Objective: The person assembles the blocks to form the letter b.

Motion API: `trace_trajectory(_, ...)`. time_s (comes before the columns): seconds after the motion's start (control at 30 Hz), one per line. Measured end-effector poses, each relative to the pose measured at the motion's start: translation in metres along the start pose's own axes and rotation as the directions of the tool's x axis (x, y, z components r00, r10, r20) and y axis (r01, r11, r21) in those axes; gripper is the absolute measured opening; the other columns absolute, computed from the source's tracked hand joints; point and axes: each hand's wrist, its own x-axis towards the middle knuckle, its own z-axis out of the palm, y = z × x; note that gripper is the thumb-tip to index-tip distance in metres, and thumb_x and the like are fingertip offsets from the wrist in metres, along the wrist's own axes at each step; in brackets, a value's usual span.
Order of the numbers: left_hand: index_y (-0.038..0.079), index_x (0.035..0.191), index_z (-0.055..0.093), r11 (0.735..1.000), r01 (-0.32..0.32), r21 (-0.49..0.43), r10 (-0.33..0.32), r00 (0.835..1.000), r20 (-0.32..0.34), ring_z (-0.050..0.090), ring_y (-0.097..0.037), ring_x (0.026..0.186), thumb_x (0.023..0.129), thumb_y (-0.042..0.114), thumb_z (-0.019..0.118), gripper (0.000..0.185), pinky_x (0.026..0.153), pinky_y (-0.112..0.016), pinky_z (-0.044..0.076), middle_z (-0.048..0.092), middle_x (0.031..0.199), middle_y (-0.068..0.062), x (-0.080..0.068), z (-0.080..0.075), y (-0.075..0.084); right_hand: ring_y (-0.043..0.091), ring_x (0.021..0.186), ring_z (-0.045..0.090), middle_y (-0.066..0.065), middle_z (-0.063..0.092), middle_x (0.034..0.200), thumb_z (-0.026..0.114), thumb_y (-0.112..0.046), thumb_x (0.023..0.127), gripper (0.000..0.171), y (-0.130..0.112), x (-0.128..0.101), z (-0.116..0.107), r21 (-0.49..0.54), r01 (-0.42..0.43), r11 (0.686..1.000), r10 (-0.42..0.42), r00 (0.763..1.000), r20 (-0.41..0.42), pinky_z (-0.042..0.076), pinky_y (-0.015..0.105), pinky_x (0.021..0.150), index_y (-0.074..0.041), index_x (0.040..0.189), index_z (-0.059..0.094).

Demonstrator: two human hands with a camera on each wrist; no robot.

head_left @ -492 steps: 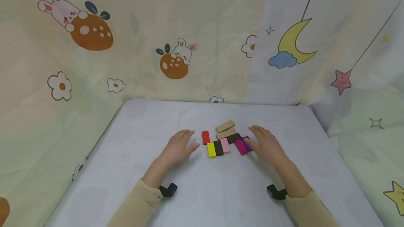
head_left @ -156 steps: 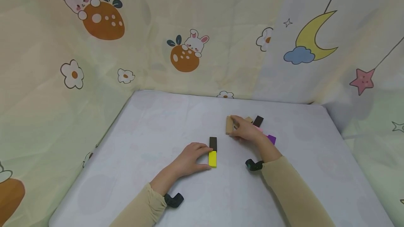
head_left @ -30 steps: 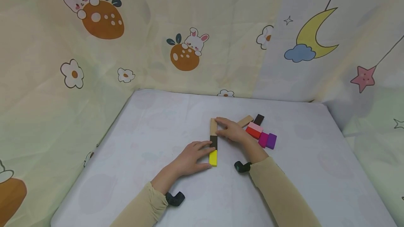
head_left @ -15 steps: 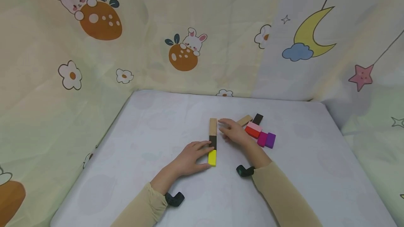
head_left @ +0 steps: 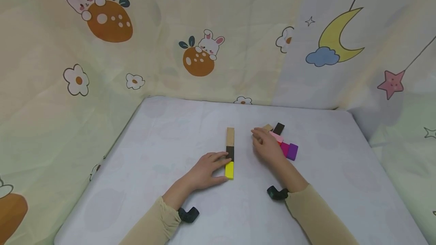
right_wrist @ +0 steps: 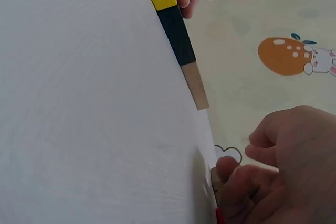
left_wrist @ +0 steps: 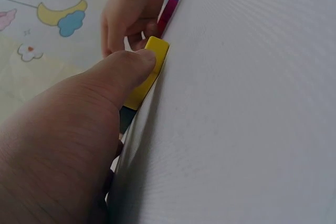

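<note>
A yellow block [head_left: 229, 170], a black block [head_left: 230, 154] and a wooden block [head_left: 230, 136] lie end to end in a straight line on the white table. My left hand [head_left: 207, 172] holds the yellow block between thumb and fingers, with a finger also touching the black one. In the left wrist view the thumb presses on the yellow block's end. My right hand [head_left: 270, 147] hovers at the loose pile with relaxed, bent fingers. It is nearest a second wooden block [head_left: 268, 127], largely hidden behind it. In the right wrist view nothing is visibly gripped by it.
Around the right hand lie a second black block [head_left: 279, 128], a pink block [head_left: 276, 137], a magenta block [head_left: 284, 148] and a purple block [head_left: 292, 152]. A red block is mostly hidden by the hand. Printed fabric walls [head_left: 163, 86] border the table.
The right hand has let go of the wooden block at the line's far end and moved right to the pile. Earlier, the blocks lay together in one loose group. The left hand stays put.
</note>
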Motion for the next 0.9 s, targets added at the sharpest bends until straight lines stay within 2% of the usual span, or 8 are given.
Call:
trace_trajectory(0.17, 0.038, 0.151, 0.038, 1.000, 0.001, 0.003, -0.001, 1.000, -0.003, 0.036, -0.021, 0.143, 0.093, 0.060, 0.057, 0.065, 0.119, -0.044, 0.030, 0.031, 0.160, 0.010, -0.0002, 0.0002, -0.0004, 0.037, 0.144, 0.036, 0.015, 0.039, 0.156, 0.047, -0.025, 0.098, 0.049, 0.0020, -0.0006, -0.0011, -0.093, 0.007, 0.996, -0.005, 1.000, 0.022, 0.033, 0.055, 0.116, -0.006, 0.143, 0.052)
trace_trajectory(0.33, 0.037, 0.151, 0.039, 1.000, -0.007, 0.004, 0.007, 1.000, -0.008, 0.036, -0.022, 0.142, 0.093, 0.061, 0.056, 0.065, 0.118, -0.045, 0.031, 0.032, 0.159, 0.009, -0.0003, 0.0000, -0.0004, 0.034, 0.146, 0.034, 0.008, 0.039, 0.157, 0.048, -0.029, 0.100, 0.047, 0.0021, -0.0005, 0.0009, -0.097, -0.022, 0.995, 0.029, 0.998, 0.064, 0.033, 0.054, 0.116, -0.011, 0.143, 0.053)
trace_trajectory(0.5, 0.037, 0.150, 0.040, 1.000, -0.009, 0.012, 0.009, 1.000, -0.008, 0.036, -0.021, 0.142, 0.092, 0.062, 0.056, 0.065, 0.118, -0.044, 0.031, 0.033, 0.159, 0.009, 0.0003, 0.0000, -0.0007, 0.029, 0.145, 0.037, -0.001, 0.048, 0.152, 0.051, -0.033, 0.101, 0.040, 0.0046, 0.0002, 0.0041, -0.057, -0.006, 0.998, 0.010, 0.997, 0.077, 0.037, 0.052, 0.114, -0.020, 0.137, 0.061)
trace_trajectory(0.63, 0.038, 0.150, 0.039, 1.000, -0.006, 0.009, 0.006, 1.000, 0.000, 0.036, -0.021, 0.143, 0.092, 0.061, 0.056, 0.065, 0.118, -0.044, 0.030, 0.032, 0.159, 0.010, 0.0006, 0.0005, -0.0007, 0.032, 0.146, 0.035, 0.006, 0.043, 0.155, 0.054, -0.032, 0.100, 0.044, 0.0083, 0.0014, 0.0050, -0.052, 0.010, 0.999, -0.008, 0.998, 0.055, 0.036, 0.054, 0.114, -0.016, 0.140, 0.056)
trace_trajectory(0.77, 0.038, 0.151, 0.038, 1.000, -0.006, 0.011, 0.006, 1.000, -0.001, 0.036, -0.021, 0.143, 0.093, 0.061, 0.056, 0.065, 0.118, -0.044, 0.031, 0.032, 0.160, 0.010, 0.0005, -0.0005, -0.0003, 0.035, 0.147, 0.031, 0.011, 0.033, 0.160, 0.059, -0.033, 0.097, 0.056, 0.0070, 0.0036, 0.0043, -0.069, -0.023, 0.997, 0.025, 0.999, 0.025, 0.035, 0.055, 0.115, -0.011, 0.148, 0.046)
trace_trajectory(0.9, 0.038, 0.151, 0.039, 1.000, -0.007, 0.007, 0.007, 1.000, 0.000, 0.037, -0.021, 0.143, 0.093, 0.061, 0.056, 0.065, 0.118, -0.044, 0.031, 0.032, 0.160, 0.009, 0.0001, -0.0014, -0.0001, 0.037, 0.148, 0.029, 0.011, 0.029, 0.162, 0.062, -0.032, 0.096, 0.062, 0.0029, 0.0068, 0.0043, -0.095, -0.059, 0.994, 0.063, 0.997, 0.035, 0.033, 0.056, 0.115, -0.012, 0.151, 0.042)
